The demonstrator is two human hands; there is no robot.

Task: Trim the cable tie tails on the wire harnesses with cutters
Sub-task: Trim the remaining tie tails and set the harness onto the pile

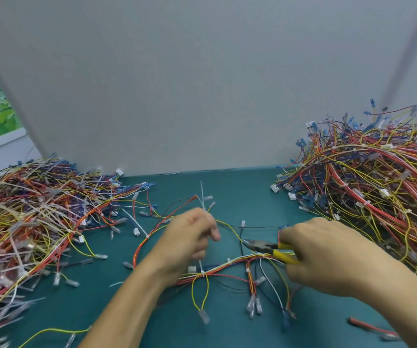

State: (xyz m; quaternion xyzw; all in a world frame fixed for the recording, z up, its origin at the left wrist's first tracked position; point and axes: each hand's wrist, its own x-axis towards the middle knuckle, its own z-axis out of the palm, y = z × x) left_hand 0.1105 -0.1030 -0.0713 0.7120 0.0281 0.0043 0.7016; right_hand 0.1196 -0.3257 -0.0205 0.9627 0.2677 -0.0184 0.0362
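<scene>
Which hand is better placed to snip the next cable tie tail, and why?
Right. The right hand grips the yellow-handled cutters, tips aimed at the wire harness; the left hand holds no tool, only that wire harness beside an upright white tie tail.

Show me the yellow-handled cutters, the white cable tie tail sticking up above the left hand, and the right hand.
Yellow-handled cutters [265, 247]: head view, dark metal head near pivot.
White cable tie tail [203, 197]: head view, middle of strip.
Right hand [328, 257]: head view, back of hand.
</scene>
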